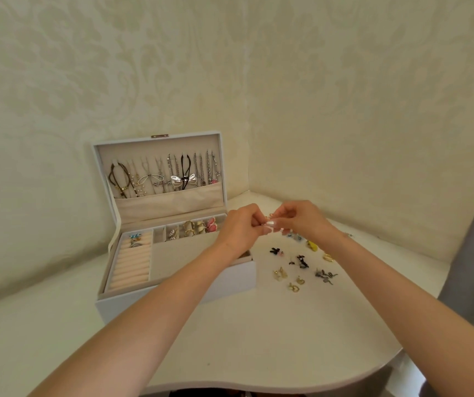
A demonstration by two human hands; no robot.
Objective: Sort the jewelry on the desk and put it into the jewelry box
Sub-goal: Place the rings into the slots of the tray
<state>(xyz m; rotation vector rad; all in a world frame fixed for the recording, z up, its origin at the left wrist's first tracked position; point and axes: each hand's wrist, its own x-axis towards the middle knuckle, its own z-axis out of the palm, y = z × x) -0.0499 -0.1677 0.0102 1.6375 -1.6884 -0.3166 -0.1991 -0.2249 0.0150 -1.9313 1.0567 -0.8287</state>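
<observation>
Two bare forearms enter from the near edge of the desk and converge toward its back.

Item under handling: a small gold piece, too small to identify further. It is held clear of the desk, above the right end of the jewelry box. The left grip and right grip are both clamped on it by pinching fingertips, and the two hands touch at the fingers.

Jewelry box: white, standing on the left back part of the desk, with its lid upright.
- Necklaces hang in a row inside the lid, their lower ends tucked into a fabric pocket.
- The ring rolls fill the left section of the tray, with a few rings at their far end.
- The small back compartments hold earrings, one of them pink.

Loose jewelry lies on the desk just right of the box, toward the right edge:
- black pieces
- gold pieces
- grey pieces
- a yellow piece

Surroundings: cream patterned wallpaper lines the corner behind the desk. Grey cloth hangs past the right edge.
</observation>
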